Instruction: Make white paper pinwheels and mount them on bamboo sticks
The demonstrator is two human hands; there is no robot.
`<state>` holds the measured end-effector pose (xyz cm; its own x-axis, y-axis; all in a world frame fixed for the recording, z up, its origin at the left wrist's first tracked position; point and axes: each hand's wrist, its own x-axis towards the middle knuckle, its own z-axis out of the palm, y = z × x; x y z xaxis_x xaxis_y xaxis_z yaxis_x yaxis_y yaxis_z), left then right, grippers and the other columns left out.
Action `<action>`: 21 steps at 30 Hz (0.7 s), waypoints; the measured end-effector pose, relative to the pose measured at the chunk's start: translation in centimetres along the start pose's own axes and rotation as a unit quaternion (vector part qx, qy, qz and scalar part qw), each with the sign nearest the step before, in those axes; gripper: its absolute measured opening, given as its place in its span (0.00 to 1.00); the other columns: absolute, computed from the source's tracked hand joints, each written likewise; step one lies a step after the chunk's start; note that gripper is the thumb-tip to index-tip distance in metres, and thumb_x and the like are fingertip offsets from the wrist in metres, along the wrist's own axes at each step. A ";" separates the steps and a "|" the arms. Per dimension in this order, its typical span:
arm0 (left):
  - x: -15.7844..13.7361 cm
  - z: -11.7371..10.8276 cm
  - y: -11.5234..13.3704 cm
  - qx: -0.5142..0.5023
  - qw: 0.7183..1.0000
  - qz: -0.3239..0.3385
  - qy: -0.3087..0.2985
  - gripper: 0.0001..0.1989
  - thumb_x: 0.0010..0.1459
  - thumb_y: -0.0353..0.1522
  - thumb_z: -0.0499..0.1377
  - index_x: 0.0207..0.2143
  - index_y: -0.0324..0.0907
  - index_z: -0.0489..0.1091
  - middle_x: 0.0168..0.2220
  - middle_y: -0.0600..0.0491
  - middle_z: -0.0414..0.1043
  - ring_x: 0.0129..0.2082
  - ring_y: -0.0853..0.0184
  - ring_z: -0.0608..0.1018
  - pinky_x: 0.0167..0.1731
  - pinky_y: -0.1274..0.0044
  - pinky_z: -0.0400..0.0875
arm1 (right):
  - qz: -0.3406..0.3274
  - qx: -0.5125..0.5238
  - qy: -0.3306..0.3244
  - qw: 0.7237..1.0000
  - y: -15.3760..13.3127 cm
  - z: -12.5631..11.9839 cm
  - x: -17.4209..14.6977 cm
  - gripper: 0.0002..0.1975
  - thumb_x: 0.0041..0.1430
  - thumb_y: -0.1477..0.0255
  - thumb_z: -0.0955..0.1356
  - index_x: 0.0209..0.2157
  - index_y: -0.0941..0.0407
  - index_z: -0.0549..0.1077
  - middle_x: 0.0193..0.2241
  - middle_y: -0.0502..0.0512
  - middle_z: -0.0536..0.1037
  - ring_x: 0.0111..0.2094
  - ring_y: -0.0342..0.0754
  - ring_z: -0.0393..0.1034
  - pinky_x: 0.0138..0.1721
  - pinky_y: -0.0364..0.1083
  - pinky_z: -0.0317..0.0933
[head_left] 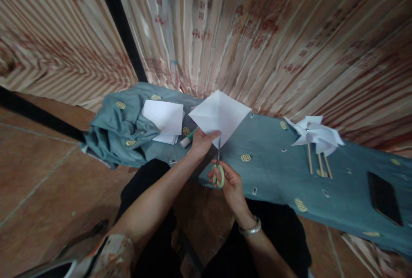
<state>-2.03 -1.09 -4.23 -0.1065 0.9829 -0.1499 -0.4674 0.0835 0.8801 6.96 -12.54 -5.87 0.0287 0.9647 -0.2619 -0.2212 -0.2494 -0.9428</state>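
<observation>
My left hand [203, 141] grips a white square sheet of paper [225, 112] near its lower corner, thumb on top. The sheet is held up with one corner toward me, and faint crease lines run across it. In my right hand [231, 180] is a pair of scissors [219, 175] with light green handles. Their blades point away from me and meet the sheet's lower corner, beside my left thumb. Partly behind my left hand, a glue stick [187, 140] with a green label lies on the cloth.
A blue-green cloth [267, 162] covers the narrow table. A stack of white paper [163, 117] lies at left by bunched cloth. Several white paper pinwheels [317, 134] on wooden sticks lie at right, near a black phone [384, 198]. Striped curtains [244, 33] hang behind.
</observation>
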 end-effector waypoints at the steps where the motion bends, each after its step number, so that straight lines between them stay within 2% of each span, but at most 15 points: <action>1: 0.0 0.0 0.0 0.001 1.000 -0.001 -0.001 0.15 0.32 0.32 0.69 0.27 0.38 0.74 0.26 0.54 0.76 0.27 0.66 0.75 0.33 0.75 0.69 | 0.000 0.001 -0.001 1.000 0.0 0.0 0.0 0.24 0.45 0.56 0.75 0.41 0.56 0.75 0.21 0.49 0.76 0.22 0.42 0.68 0.20 0.41 0.60; 9: -0.1 -0.1 0.0 0.010 1.000 -0.005 -0.002 0.11 0.36 0.31 0.66 0.26 0.38 0.73 0.25 0.54 0.75 0.25 0.68 0.74 0.30 0.76 0.68 | 0.010 0.009 0.011 1.000 -0.3 0.3 0.0 0.25 0.42 0.55 0.76 0.39 0.56 0.75 0.20 0.47 0.75 0.20 0.41 0.67 0.19 0.39 0.58; 13: 0.0 -0.1 0.1 0.023 1.000 0.001 0.006 0.08 0.37 0.30 0.66 0.24 0.39 0.72 0.23 0.55 0.74 0.24 0.68 0.73 0.29 0.77 0.67 | 0.009 0.006 0.010 1.000 -0.4 0.3 -0.1 0.24 0.43 0.56 0.76 0.39 0.56 0.75 0.20 0.47 0.75 0.20 0.41 0.67 0.19 0.40 0.58; 21: -0.2 -0.1 0.3 0.029 0.999 0.006 -0.016 0.07 0.37 0.29 0.65 0.23 0.39 0.72 0.22 0.56 0.72 0.24 0.70 0.71 0.29 0.78 0.65 | 0.000 0.003 0.006 1.000 -0.4 0.2 -0.2 0.23 0.46 0.55 0.74 0.39 0.56 0.75 0.20 0.48 0.75 0.20 0.41 0.66 0.19 0.40 0.58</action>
<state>-2.27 -1.32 -4.00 -0.0842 0.9885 -0.1258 -0.4149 0.0800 0.9063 6.89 -12.64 -5.41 0.0408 0.9632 -0.2655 -0.2279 -0.2497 -0.9411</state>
